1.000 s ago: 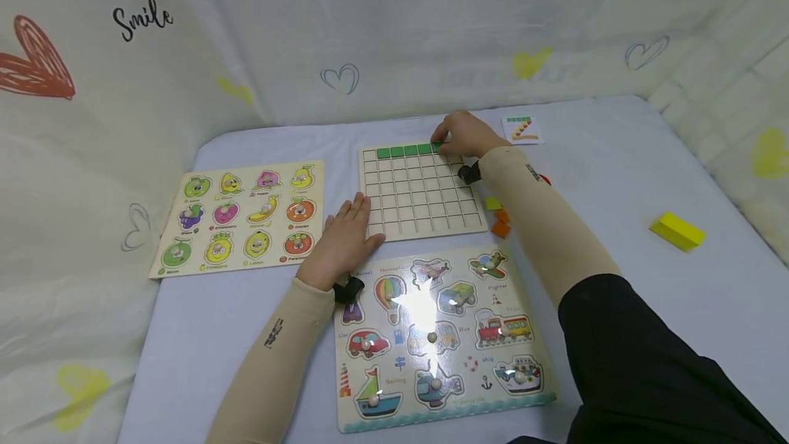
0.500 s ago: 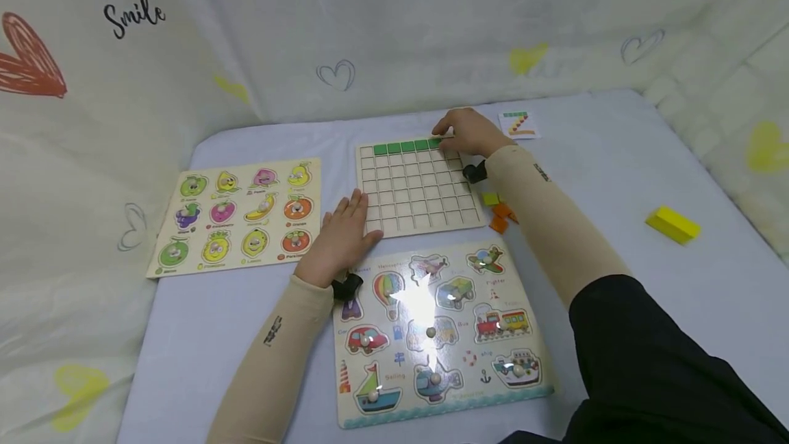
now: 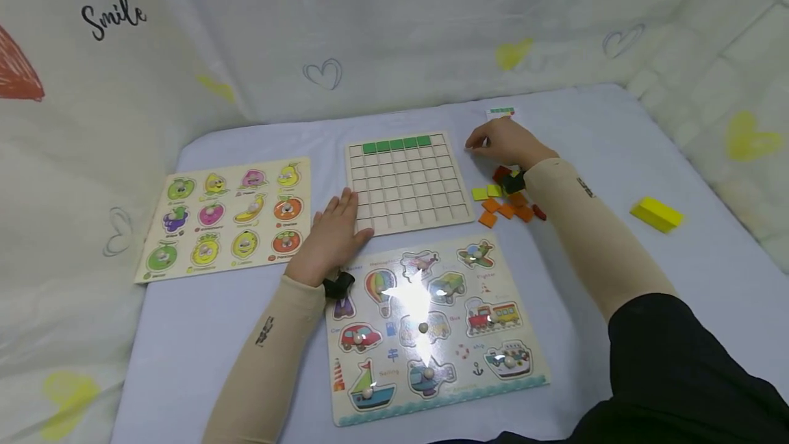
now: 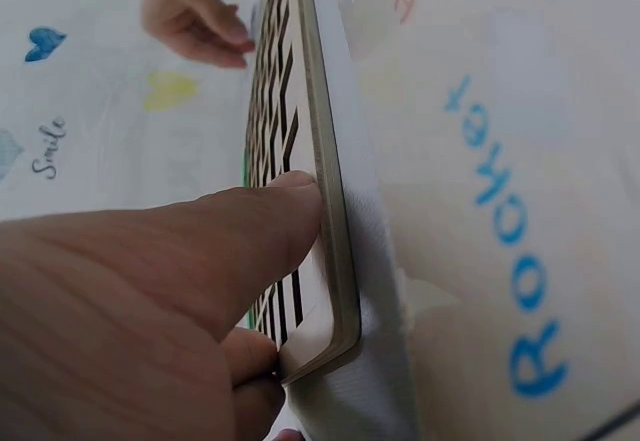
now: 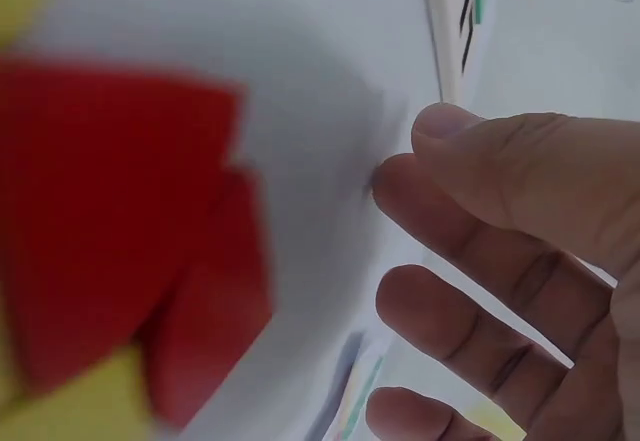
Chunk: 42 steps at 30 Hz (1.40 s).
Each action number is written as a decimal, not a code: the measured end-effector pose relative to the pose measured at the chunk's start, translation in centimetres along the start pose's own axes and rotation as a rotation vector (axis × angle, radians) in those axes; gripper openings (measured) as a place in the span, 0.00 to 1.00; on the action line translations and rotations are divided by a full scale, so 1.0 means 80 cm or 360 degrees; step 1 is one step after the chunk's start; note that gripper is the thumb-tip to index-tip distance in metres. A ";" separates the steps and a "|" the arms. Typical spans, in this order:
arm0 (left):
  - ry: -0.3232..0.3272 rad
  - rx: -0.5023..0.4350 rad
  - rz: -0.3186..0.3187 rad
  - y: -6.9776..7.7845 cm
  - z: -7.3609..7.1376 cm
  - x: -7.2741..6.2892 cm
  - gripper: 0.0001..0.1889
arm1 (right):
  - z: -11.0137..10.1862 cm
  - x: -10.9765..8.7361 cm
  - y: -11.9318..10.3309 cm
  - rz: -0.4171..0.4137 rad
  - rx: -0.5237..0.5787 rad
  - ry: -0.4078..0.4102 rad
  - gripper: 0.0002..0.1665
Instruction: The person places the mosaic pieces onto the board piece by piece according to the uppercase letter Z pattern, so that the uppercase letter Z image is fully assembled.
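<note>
My left hand rests at the lower left corner of a wooden grid board, fingers straight along its side. In the left wrist view the thumb lies on the board's face at the edge. Several green square tiles sit side by side in the grid's far row. To the right of the board is my right hand, just off the tabletop, its fingers loosely bent with nothing between them. Red tiles lie near it, along with yellow tiles and orange tiles.
A small pattern card lies behind my right hand, partly covered by it. The fruit puzzle board is at the left, and the vehicle puzzle board lies in front, glaring with light. A yellow block sits at the right.
My right hand has left the far right corner of the grid board and moved right, uncovering the end of the green row and more loose tiles. The left hand stays on the board.
</note>
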State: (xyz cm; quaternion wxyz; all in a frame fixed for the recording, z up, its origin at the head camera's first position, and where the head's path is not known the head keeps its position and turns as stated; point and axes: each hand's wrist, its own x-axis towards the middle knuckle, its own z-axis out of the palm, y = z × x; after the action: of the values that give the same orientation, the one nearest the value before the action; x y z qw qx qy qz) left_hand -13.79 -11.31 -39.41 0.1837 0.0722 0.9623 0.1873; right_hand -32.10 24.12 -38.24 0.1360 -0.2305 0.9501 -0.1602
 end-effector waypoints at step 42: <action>-0.0005 0.0017 0.0032 -0.002 0.004 0.005 0.46 | -0.013 -0.102 0.054 0.0171 -0.0027 -0.0065 0.14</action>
State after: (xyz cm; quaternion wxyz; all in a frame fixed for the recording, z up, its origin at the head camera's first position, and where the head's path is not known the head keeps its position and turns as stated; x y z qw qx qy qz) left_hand -14.02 -11.24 -39.89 0.1828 0.0830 0.9622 0.1839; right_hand -27.15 31.92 -37.41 0.1618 -0.1833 0.9595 -0.1400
